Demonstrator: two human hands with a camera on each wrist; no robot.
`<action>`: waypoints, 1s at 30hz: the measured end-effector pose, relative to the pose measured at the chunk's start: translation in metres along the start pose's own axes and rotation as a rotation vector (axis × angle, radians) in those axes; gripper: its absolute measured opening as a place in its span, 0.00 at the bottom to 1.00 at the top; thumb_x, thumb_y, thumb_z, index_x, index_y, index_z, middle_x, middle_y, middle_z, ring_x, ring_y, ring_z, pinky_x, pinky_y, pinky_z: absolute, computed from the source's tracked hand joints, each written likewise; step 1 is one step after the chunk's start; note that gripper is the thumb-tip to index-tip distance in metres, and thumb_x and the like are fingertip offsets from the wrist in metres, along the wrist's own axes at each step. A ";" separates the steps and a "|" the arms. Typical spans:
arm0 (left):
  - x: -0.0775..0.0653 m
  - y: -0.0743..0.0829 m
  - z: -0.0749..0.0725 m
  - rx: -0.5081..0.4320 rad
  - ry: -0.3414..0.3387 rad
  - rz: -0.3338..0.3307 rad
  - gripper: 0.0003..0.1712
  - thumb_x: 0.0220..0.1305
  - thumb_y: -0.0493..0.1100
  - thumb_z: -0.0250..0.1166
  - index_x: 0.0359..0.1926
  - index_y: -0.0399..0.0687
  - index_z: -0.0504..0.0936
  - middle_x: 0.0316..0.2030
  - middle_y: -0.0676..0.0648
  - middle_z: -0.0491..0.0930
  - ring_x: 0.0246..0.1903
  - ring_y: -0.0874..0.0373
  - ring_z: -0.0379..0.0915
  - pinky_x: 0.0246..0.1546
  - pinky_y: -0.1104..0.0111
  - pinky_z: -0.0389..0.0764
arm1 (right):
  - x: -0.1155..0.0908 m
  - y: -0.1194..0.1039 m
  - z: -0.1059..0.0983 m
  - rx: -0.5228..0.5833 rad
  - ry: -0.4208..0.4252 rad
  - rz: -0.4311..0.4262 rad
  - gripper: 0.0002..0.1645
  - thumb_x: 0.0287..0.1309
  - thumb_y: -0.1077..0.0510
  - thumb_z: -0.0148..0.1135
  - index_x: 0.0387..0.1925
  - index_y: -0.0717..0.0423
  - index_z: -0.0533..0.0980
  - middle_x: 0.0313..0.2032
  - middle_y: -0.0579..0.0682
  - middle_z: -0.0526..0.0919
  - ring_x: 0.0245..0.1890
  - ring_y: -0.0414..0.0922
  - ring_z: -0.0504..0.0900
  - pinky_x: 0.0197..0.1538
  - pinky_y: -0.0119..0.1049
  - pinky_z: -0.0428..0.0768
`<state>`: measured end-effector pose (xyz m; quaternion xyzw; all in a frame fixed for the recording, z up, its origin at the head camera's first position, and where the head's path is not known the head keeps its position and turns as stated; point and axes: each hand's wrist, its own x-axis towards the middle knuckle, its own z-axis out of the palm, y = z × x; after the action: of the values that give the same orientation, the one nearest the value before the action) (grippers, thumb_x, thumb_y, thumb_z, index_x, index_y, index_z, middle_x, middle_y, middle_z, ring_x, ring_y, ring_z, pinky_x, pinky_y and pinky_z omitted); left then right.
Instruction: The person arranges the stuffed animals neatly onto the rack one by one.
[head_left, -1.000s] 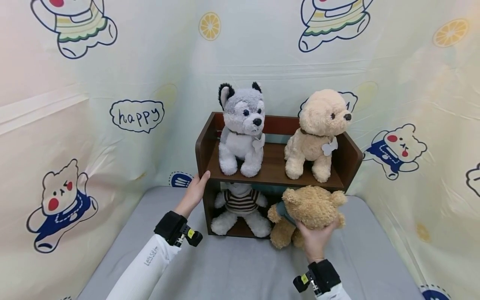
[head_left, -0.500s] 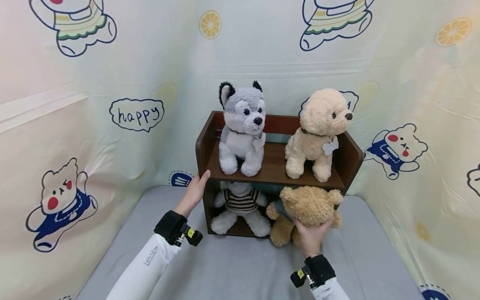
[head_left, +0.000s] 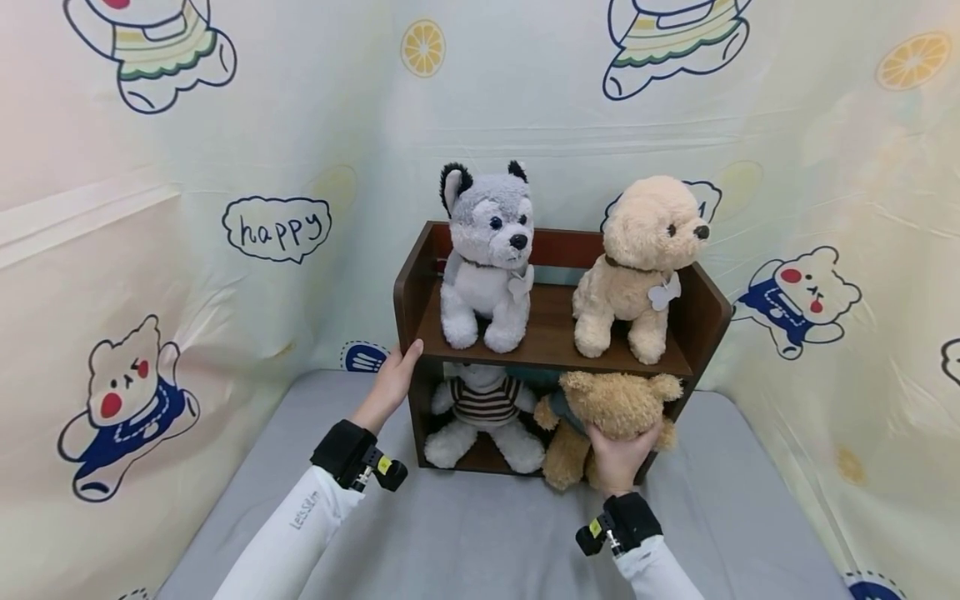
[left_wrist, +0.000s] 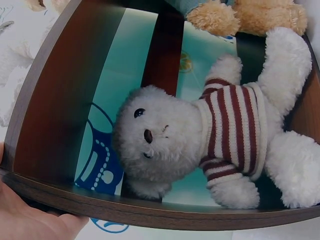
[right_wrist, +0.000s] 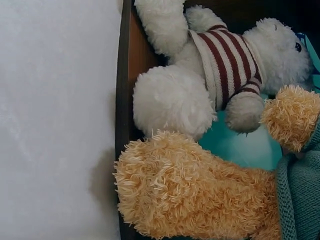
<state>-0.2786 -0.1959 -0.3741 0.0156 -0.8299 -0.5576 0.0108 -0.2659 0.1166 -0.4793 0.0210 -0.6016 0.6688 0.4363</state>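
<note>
My left hand point(head_left: 390, 382) grips the left side panel of a dark brown wooden two-tier shelf point(head_left: 552, 321), and the left wrist view shows the hand point(left_wrist: 37, 220) at the panel's edge. In my right hand point(head_left: 621, 460) is a curly tan teddy bear point(head_left: 617, 400) in a green knitted top, held by its head at the right of the lower tier. One tan leg point(right_wrist: 190, 187) reaches the shelf's front edge. Left of it, a white plush bear point(left_wrist: 230, 130) in a striped sweater sits in the same tier. The right wrist view does not include the right hand.
On the upper tier sit a grey and white husky plush point(head_left: 486, 258) at left and a cream plush dog point(head_left: 630, 267) at right. The shelf stands on a grey-covered surface point(head_left: 480, 542), against a printed cloth backdrop point(head_left: 300, 125).
My right hand has moved slightly left and inward with the teddy bear, bringing it deeper into the lower tier. The left hand keeps its hold on the shelf.
</note>
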 end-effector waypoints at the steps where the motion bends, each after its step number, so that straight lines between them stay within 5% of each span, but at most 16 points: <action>1: 0.000 0.000 0.000 -0.004 -0.003 0.001 0.40 0.69 0.62 0.37 0.69 0.37 0.44 0.67 0.34 0.47 0.66 0.40 0.44 0.61 0.45 0.49 | 0.001 0.000 0.002 0.002 0.001 0.006 0.54 0.29 0.75 0.71 0.60 0.62 0.53 0.55 0.48 0.64 0.55 0.41 0.64 0.58 0.32 0.61; 12: -0.001 0.000 -0.001 -0.002 -0.006 0.004 0.39 0.69 0.60 0.36 0.69 0.38 0.43 0.68 0.34 0.46 0.66 0.40 0.43 0.61 0.45 0.49 | 0.018 0.040 0.011 -0.068 -0.013 0.032 0.56 0.30 0.70 0.74 0.62 0.51 0.55 0.56 0.50 0.62 0.57 0.44 0.62 0.59 0.34 0.59; 30: 0.001 -0.001 0.001 0.013 0.016 0.030 0.38 0.70 0.60 0.37 0.69 0.37 0.44 0.67 0.34 0.48 0.66 0.40 0.45 0.62 0.46 0.49 | 0.032 0.017 0.031 0.007 -0.060 0.067 0.52 0.35 0.69 0.72 0.62 0.54 0.54 0.60 0.51 0.62 0.60 0.45 0.60 0.62 0.36 0.57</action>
<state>-0.2794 -0.1956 -0.3753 0.0074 -0.8334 -0.5520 0.0257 -0.3113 0.1105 -0.4665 0.0224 -0.6125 0.6840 0.3956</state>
